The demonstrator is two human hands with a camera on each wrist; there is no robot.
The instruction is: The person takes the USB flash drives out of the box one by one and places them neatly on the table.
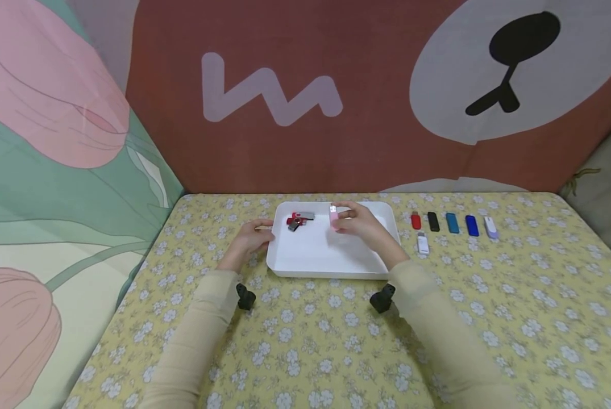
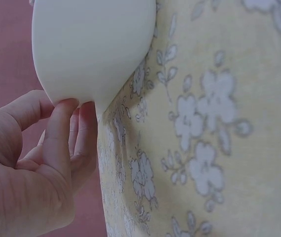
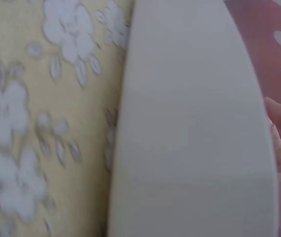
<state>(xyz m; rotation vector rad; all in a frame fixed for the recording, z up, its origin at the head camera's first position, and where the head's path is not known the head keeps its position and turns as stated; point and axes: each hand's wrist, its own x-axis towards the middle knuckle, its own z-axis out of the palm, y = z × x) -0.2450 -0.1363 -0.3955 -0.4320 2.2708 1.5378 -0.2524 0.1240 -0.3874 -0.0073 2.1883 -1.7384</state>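
My right hand [image 1: 358, 223] pinches a pink USB flash drive [image 1: 334, 218] over the white tray [image 1: 331, 255]. In the right wrist view the tray's wall [image 3: 194, 123] hides most of that hand, and the pink drive cannot be made out. My left hand [image 1: 252, 237] holds the tray's left rim; the left wrist view shows thumb and fingers [image 2: 59, 133] at its edge. A small pile of red, grey and dark flash drives [image 1: 299, 220] lies in the tray's back left part.
Right of the tray, on the flowered cloth [image 1: 325, 341], stands a row of drives: red [image 1: 416, 220], black [image 1: 433, 221], teal [image 1: 452, 222], blue [image 1: 472, 225] and white-purple [image 1: 491, 227]. A white drive [image 1: 423, 244] lies nearer. Behind rises a printed backdrop [image 1: 285, 153].
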